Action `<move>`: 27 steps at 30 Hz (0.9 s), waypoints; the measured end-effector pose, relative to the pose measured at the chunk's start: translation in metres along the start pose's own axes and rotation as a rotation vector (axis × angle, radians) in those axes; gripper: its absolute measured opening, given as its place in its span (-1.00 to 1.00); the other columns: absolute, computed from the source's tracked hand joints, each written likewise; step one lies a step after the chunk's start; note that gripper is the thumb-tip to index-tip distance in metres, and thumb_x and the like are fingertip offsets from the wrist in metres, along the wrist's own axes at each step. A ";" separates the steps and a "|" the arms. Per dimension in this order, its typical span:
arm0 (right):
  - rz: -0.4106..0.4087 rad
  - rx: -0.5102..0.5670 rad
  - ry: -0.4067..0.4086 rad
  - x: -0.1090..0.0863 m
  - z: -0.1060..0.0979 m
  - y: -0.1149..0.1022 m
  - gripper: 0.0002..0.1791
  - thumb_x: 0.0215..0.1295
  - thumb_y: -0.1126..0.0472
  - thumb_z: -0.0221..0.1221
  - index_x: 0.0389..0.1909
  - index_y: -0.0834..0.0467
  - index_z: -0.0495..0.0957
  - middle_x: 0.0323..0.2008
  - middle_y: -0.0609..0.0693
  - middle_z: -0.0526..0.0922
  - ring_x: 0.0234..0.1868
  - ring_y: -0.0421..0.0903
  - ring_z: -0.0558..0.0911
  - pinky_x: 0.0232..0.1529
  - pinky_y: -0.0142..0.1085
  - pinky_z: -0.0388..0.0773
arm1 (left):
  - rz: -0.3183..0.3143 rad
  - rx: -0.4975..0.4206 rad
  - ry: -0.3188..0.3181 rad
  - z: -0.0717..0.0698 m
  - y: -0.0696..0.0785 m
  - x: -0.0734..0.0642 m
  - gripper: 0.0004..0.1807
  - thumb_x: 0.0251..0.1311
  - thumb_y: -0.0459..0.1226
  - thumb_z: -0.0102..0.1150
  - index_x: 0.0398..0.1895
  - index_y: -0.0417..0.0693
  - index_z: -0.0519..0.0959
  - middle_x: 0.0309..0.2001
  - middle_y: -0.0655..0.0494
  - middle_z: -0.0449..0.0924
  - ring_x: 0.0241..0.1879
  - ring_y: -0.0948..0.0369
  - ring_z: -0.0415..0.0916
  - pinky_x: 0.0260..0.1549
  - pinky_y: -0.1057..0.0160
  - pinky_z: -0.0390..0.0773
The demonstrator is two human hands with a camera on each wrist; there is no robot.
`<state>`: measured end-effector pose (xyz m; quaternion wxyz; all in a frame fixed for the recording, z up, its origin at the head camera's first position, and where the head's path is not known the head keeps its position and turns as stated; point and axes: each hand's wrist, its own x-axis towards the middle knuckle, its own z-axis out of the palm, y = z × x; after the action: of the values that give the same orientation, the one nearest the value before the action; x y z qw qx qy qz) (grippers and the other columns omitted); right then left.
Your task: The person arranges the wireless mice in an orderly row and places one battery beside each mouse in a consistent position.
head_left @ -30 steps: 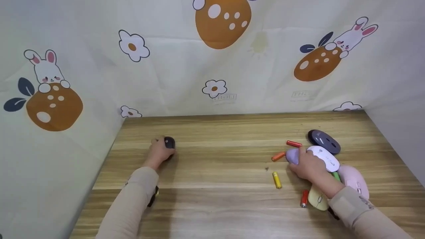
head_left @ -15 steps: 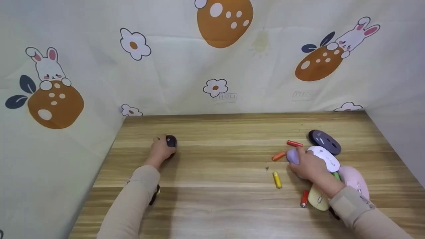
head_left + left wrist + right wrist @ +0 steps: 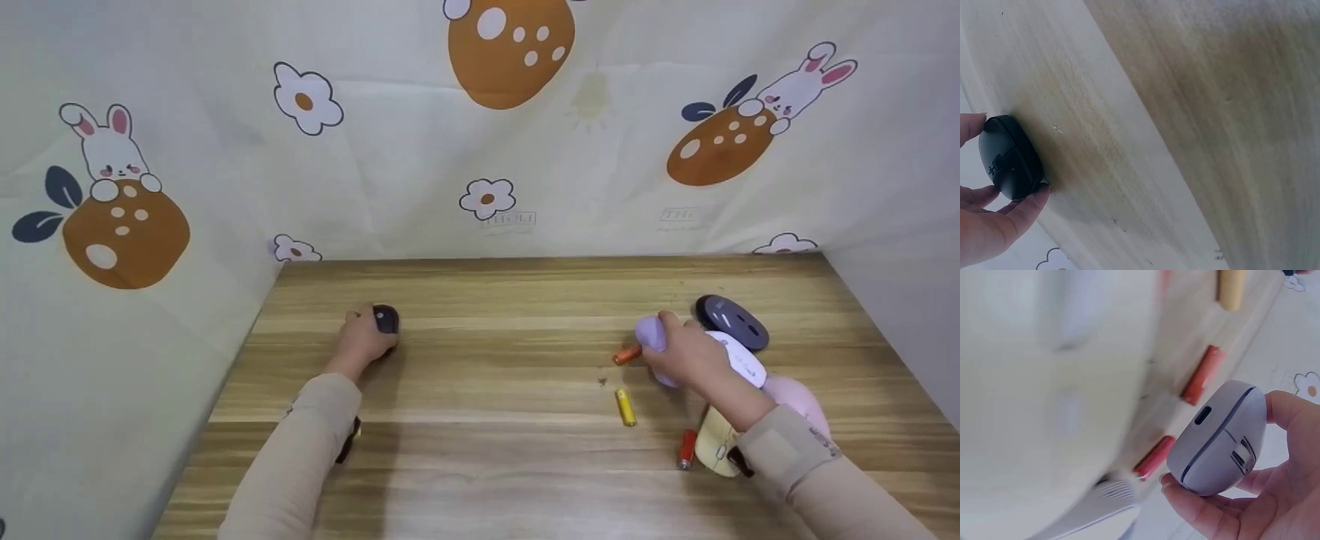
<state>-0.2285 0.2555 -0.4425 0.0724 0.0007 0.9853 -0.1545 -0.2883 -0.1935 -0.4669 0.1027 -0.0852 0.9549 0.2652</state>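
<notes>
Table (image 3: 495, 450) | black mouse (image 3: 1009, 154) within left grip (image 3: 361, 337) | lilac mouse (image 3: 1216, 453) within right grip (image 3: 691, 352)

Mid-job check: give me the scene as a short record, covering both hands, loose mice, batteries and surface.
Left hand: fingers gripping the black mouse
Right hand: fingers gripping the purple mouse
Loose mice: dark grey mouse, white mouse, pink mouse, yellow mouse, grouped around the right hand and forearm
Batteries: orange battery, yellow battery, red battery beside the yellow mouse; a second red battery shows in the right wrist view
Surface: wood-grain table
Backdrop: pale cloth with rabbit and flower prints
</notes>
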 end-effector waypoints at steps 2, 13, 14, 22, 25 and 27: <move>-0.010 0.001 0.004 0.004 0.000 -0.009 -0.22 0.09 -0.01 0.08 0.25 0.36 0.14 -0.08 0.51 0.39 -0.25 0.23 0.51 -0.44 0.00 0.47 | 0.003 0.005 -0.001 0.000 0.000 0.000 -0.17 0.05 -0.20 0.10 0.34 -0.36 0.00 0.20 -0.48 0.05 0.18 -0.30 0.14 0.13 -0.16 0.21; -0.056 0.008 0.013 0.035 0.021 -0.078 -0.19 0.00 -0.01 0.10 0.26 0.32 0.18 -0.14 0.36 0.49 -0.21 0.19 0.52 -0.35 -0.01 0.51 | 0.023 -0.015 0.011 0.002 -0.001 0.001 -0.18 0.01 -0.23 0.07 0.31 -0.40 0.00 0.20 -0.50 0.03 0.18 -0.31 0.10 0.14 -0.16 0.19; -0.057 0.011 0.008 0.038 0.023 -0.085 -0.19 0.00 -0.01 0.11 0.25 0.32 0.18 -0.14 0.35 0.49 -0.20 0.18 0.52 -0.34 -0.02 0.51 | 0.020 -0.015 0.009 0.002 -0.001 0.001 -0.18 0.02 -0.23 0.07 0.31 -0.40 0.00 0.20 -0.49 0.03 0.19 -0.30 0.10 0.14 -0.16 0.19; 0.019 0.043 0.018 0.068 0.050 -0.132 -0.30 0.02 -0.06 0.15 0.13 0.26 0.26 -0.13 0.32 0.43 -0.17 0.19 0.52 -0.24 0.01 0.50 | -0.007 -0.011 -0.004 0.002 0.000 0.001 -0.18 0.04 -0.23 0.09 0.32 -0.38 -0.01 0.19 -0.48 0.05 0.19 -0.29 0.10 0.15 -0.16 0.18; 0.061 0.045 0.010 0.076 0.059 -0.143 -0.31 0.01 -0.03 0.17 0.13 0.26 0.26 -0.11 0.33 0.40 -0.17 0.18 0.52 -0.22 -0.01 0.51 | -0.008 -0.017 -0.001 0.002 0.001 0.000 -0.17 0.03 -0.24 0.10 0.33 -0.37 -0.02 0.19 -0.48 0.04 0.19 -0.29 0.09 0.15 -0.17 0.18; 0.084 0.051 0.005 0.079 0.063 -0.149 -0.30 0.00 -0.01 0.18 0.12 0.27 0.26 -0.10 0.33 0.39 -0.18 0.17 0.53 -0.21 -0.03 0.51 | -0.010 -0.023 -0.003 0.003 0.001 0.000 -0.17 0.04 -0.24 0.10 0.34 -0.36 -0.03 0.19 -0.47 0.03 0.19 -0.29 0.09 0.15 -0.17 0.18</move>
<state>-0.3009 0.0923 -0.4680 0.0763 0.0445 0.9803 -0.1764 -0.2879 -0.1912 -0.4687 0.1044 -0.0906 0.9513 0.2756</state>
